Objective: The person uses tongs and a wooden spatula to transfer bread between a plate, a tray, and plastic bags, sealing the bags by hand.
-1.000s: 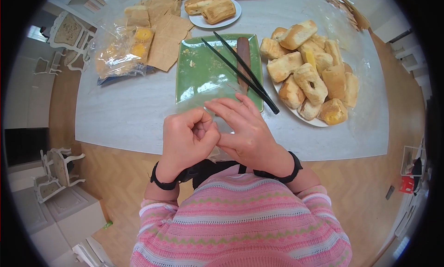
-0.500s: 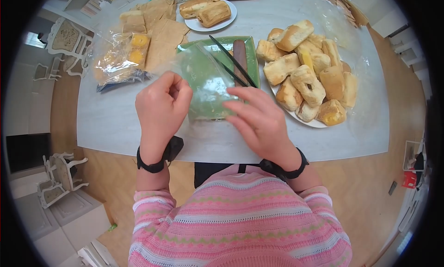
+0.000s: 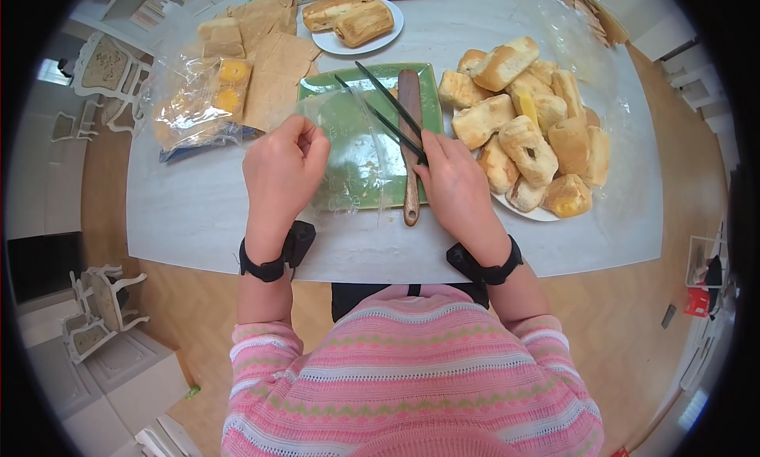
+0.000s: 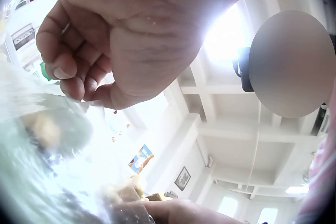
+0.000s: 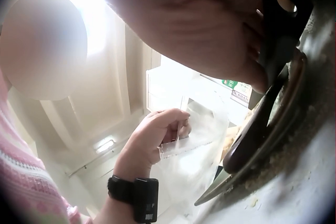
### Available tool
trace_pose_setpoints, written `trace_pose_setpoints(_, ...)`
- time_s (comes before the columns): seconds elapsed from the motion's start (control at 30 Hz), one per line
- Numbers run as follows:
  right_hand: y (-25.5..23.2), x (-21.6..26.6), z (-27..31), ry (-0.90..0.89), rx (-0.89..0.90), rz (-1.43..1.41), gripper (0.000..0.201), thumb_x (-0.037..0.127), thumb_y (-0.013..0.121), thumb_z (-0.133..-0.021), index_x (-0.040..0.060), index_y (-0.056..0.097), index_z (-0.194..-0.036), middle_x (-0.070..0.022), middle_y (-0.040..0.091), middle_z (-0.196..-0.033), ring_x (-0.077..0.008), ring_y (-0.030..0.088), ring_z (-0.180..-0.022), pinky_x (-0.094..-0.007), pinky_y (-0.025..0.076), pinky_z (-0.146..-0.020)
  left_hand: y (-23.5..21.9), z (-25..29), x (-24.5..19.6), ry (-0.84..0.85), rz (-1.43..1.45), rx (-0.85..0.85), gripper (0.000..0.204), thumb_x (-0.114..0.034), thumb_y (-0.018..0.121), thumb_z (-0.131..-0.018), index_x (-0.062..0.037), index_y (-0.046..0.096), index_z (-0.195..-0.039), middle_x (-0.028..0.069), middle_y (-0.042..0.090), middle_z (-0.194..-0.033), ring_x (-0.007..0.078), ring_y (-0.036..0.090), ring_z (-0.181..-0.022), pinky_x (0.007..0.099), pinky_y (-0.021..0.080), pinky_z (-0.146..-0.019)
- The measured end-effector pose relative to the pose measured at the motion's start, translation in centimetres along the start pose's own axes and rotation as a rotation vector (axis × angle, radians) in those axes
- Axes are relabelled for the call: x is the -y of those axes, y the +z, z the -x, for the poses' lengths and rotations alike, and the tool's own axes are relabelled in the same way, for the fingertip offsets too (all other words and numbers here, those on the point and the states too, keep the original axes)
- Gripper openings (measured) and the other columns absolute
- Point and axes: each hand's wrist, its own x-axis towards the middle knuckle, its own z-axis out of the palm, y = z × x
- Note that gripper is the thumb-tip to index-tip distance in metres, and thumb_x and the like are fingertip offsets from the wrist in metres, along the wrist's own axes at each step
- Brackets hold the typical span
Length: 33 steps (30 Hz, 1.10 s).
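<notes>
My left hand (image 3: 285, 160) pinches the edge of a clear plastic bag (image 3: 348, 152), which hangs over the left part of a green square plate (image 3: 431, 85). In the left wrist view the thumb and fingertips of the left hand (image 4: 105, 45) meet at the bag's edge. My right hand (image 3: 457, 184) grips black tongs (image 3: 389, 97) near their joined end, above the plate's right side. The right wrist view shows the tongs' black end (image 5: 286, 14) against the right hand (image 5: 210, 29). A brown wooden spatula (image 3: 410, 140) lies on the plate, its handle past the near rim.
To the right, a white plate (image 3: 538, 213) is heaped with bread pieces (image 3: 529, 148). Two pastries (image 3: 362, 23) rest on a small white plate (image 3: 326, 44) at the back. At left are brown paper (image 3: 277, 73) and a bag of yellow-topped pastries (image 3: 202, 101).
My hands have parted, the left moving left with the bag, which now spreads over the green plate. My right hand has come onto the tongs and taken hold of them.
</notes>
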Motion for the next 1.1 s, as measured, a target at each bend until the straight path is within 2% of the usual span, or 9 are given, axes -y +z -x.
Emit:
trace_pose_setpoints(0.2,0.9,-0.5,-0.6,-0.026,0.012,0.061,0.043,0.003,0.07,-0.08,-0.0062,0.056,-0.12,-0.0174,0.062,-0.088,-0.0339,0.063,-0.085,-0.0423,0.052,-0.074,0.4,-0.1,0.2,-0.028,0.041,-0.001,0.014,-0.016,0.066,-0.085,-0.0052,0.066,-0.076,0.0092,0.065,-0.063,0.0259,0.065,-0.057,0.0357,0.048,-0.054)
trace_pose_setpoints(0.33,-1.2,0.1,-0.3,0.089,0.058,-0.066,0.043,0.004,0.07,-0.082,-0.0054,0.056,-0.121,-0.0199,0.063,-0.092,-0.0354,0.064,-0.085,-0.0433,0.052,-0.074,0.5,-0.2,0.4,-0.036,0.066,0.013,0.014,-0.016,0.066,-0.085,-0.0048,0.066,-0.077,0.0094,0.065,-0.063,0.0257,0.065,-0.056,0.0355,0.048,-0.054)
trace_pose_setpoints(0.43,-2.8,-0.4,0.8,0.075,-0.098,-0.229,0.045,0.003,0.069,-0.083,-0.0039,0.055,-0.125,-0.0233,0.065,-0.098,-0.0365,0.065,-0.088,-0.0429,0.053,-0.074,0.7,-0.4,0.3,-0.019,0.068,-0.003,0.013,-0.016,0.066,-0.085,-0.0039,0.067,-0.079,0.0099,0.066,-0.063,0.0257,0.065,-0.057,0.0349,0.049,-0.055)
trace_pose_setpoints(0.5,-4.5,-0.9,2.3,0.29,0.05,-0.666,0.044,0.004,0.067,-0.089,-0.0022,0.053,-0.13,-0.0189,0.067,-0.102,-0.0263,0.067,-0.083,-0.0361,0.053,-0.069,0.7,-0.5,0.4,-0.033,0.054,0.003,0.016,-0.015,0.067,-0.09,-0.0004,0.066,-0.085,0.0076,0.063,-0.062,0.0126,0.058,-0.055,0.0272,0.045,-0.056)
trace_pose_setpoints(0.6,-7.5,-1.3,5.0,0.522,0.071,-1.055,0.043,0.006,0.063,-0.095,-0.0013,0.05,-0.135,-0.0105,0.067,-0.1,-0.0129,0.062,-0.072,-0.0266,0.048,-0.059,1.1,-0.7,0.5,-0.033,0.078,0.009,0.017,-0.016,0.067,-0.091,0.0004,0.065,-0.086,0.0075,0.062,-0.062,0.0117,0.056,-0.056,0.027,0.045,-0.058)
trace_pose_setpoints(0.7,-10.0,-2.4,8.2,0.628,0.015,-1.132,0.043,0.007,0.059,-0.099,-0.0004,0.047,-0.14,-0.0055,0.066,-0.099,-0.0051,0.055,-0.066,-0.0196,0.042,-0.052,1.3,-1.1,-0.2,-0.031,0.082,0.028,0.018,-0.017,0.066,-0.091,0.001,0.065,-0.088,0.0077,0.061,-0.064,0.0116,0.056,-0.057,0.0273,0.046,-0.059)
trace_pose_setpoints(0.77,-11.1,-3.4,10.8,0.657,-0.065,-1.101,0.045,0.007,0.057,-0.1,-0.0006,0.046,-0.142,-0.007,0.066,-0.097,-0.0059,0.054,-0.063,-0.0193,0.04,-0.049,1.6,-1.3,-0.7,-0.024,0.059,-0.002,0.016,-0.018,0.066,-0.088,-0.002,0.067,-0.084,0.011,0.067,-0.065,0.0229,0.066,-0.057,0.0319,0.048,-0.057)
trace_pose_setpoints(0.97,-15.7,-5.8,18.0,0.76,-0.391,-0.869,0.044,0.008,0.054,-0.101,-0.0015,0.049,-0.144,-0.0095,0.066,-0.097,-0.0074,0.055,-0.062,-0.0202,0.042,-0.051,2.5,-1.7,-1.0,-0.03,0.074,0.023,0.018,-0.019,0.067,-0.09,-0.0012,0.067,-0.086,0.0085,0.064,-0.064,0.0146,0.059,-0.056,0.0288,0.048,-0.059)
trace_pose_setpoints(1.1,-18.1,-7.0,22.1,0.875,-0.429,-0.782,0.044,0.009,0.056,-0.1,-0.0005,0.052,-0.142,-0.009,0.066,-0.097,-0.0081,0.056,-0.062,-0.0202,0.042,-0.05,3.1,-1.7,-1.0,-0.038,0.084,0.036,0.019,-0.019,0.066,-0.091,-0.0013,0.067,-0.087,0.0068,0.063,-0.065,0.0118,0.058,-0.058,0.0277,0.047,-0.06)
